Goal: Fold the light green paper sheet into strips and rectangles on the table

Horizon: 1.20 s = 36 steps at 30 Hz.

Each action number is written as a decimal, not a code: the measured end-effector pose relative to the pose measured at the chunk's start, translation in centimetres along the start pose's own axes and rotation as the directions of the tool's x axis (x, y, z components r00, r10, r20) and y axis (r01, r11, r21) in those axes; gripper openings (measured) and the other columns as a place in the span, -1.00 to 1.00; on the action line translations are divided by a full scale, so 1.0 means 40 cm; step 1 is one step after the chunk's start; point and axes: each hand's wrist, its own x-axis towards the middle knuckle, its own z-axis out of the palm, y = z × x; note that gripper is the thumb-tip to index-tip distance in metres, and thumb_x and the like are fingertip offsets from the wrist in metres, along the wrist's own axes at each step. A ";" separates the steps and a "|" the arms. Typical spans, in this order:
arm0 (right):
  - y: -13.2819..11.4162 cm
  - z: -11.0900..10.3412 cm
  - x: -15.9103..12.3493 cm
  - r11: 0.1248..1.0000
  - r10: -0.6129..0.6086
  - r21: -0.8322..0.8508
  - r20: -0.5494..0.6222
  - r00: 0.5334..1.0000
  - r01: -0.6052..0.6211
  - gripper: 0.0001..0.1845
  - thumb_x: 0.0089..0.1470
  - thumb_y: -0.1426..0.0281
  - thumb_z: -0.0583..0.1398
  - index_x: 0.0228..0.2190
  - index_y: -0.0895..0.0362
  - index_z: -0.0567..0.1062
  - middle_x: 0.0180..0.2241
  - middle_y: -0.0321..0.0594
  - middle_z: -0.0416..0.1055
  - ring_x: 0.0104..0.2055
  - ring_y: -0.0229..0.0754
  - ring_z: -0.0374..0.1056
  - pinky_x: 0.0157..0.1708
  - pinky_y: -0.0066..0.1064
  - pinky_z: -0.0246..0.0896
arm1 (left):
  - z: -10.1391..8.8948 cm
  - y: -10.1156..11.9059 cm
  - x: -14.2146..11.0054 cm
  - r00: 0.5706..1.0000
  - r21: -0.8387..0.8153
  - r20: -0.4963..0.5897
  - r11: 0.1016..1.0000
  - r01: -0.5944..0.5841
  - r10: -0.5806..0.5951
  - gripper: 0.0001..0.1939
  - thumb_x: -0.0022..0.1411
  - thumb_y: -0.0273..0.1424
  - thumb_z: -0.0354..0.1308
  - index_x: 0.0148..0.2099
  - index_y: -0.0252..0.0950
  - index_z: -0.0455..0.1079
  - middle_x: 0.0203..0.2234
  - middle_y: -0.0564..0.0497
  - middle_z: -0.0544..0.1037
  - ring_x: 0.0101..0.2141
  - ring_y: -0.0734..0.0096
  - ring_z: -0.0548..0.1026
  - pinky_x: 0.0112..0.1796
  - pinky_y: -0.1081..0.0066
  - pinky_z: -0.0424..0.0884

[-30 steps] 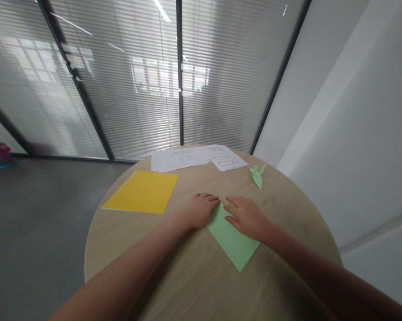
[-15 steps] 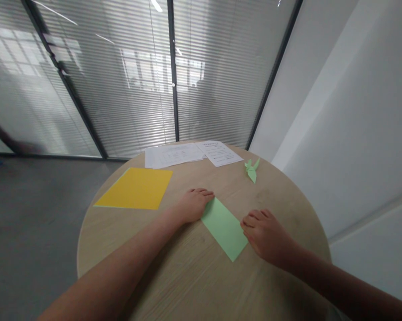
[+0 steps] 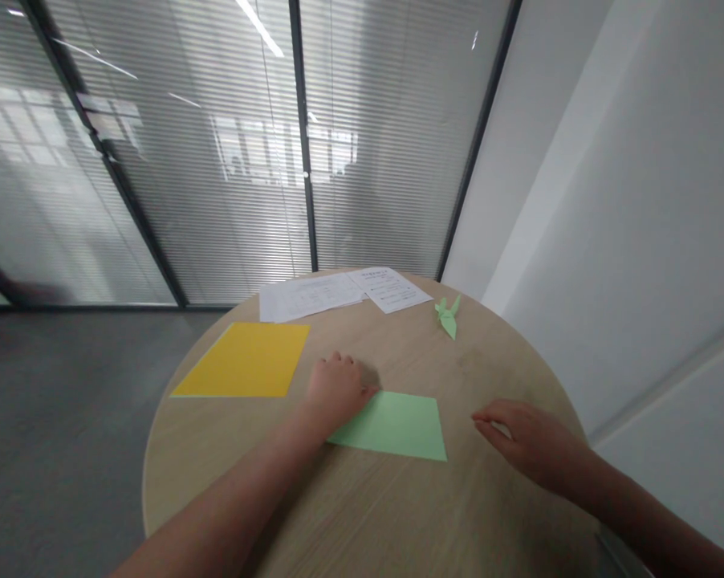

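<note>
A light green sheet of paper [image 3: 398, 425] lies flat on the round wooden table [image 3: 362, 522], its long side running roughly left to right. Over its upper left part rests my left hand [image 3: 338, 391], fingers curled and thumb at the paper's far edge; that corner is hidden beneath the hand. To the right of the sheet and apart from it, my right hand [image 3: 524, 437] hovers low with thumb and forefinger tips brought together and nothing visible between them. A folded light green paper crane [image 3: 447, 318] sits at the far right of the table.
A yellow sheet [image 3: 242, 361], with a green edge showing under it, lies on the table's left side. White printed sheets [image 3: 314, 295] [image 3: 392, 291] overlap at the far edge. Beyond stand a blind-covered glass partition [image 3: 247, 160] and, on the right, a white wall [image 3: 639, 201].
The green sheet has turned, so its long side now runs across the table. My right hand has let go and drawn back to the right; my left hand shifted slightly left and nearer.
</note>
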 end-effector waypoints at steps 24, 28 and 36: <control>-0.088 -0.008 0.232 0.963 -0.050 0.269 0.112 0.992 0.018 -0.65 0.17 0.31 0.16 -0.57 0.19 0.56 -0.57 -0.24 0.43 -0.49 -0.28 0.30 -0.47 -0.44 -0.08 | -0.036 0.097 -0.051 0.976 -0.216 0.214 0.973 0.085 -0.038 -0.51 0.18 -0.23 0.27 0.11 -0.35 0.44 -0.05 -0.23 0.56 -0.02 -0.09 0.52 -0.08 0.06 0.49; -0.113 0.008 0.235 0.958 -0.026 0.287 0.097 0.995 -0.003 -0.79 0.14 0.31 0.21 -0.39 0.16 0.61 -0.46 -0.23 0.48 -0.44 -0.29 0.29 -0.43 -0.44 -0.08 | -0.031 0.102 -0.052 0.983 -0.183 0.176 0.980 0.078 -0.046 -0.56 0.23 -0.20 0.24 0.06 -0.37 0.45 -0.08 -0.24 0.55 -0.01 -0.09 0.50 -0.08 0.05 0.49; -0.119 0.066 0.289 0.910 0.033 0.413 0.040 0.999 -0.047 -0.66 0.13 0.35 0.25 -0.05 0.13 0.61 -0.29 -0.17 0.57 -0.32 -0.25 0.41 -0.36 -0.48 0.09 | -0.023 0.106 -0.049 0.989 -0.167 0.141 0.984 0.057 -0.033 -0.60 0.25 -0.19 0.24 0.01 -0.37 0.48 -0.10 -0.24 0.54 -0.02 -0.10 0.48 -0.09 0.03 0.50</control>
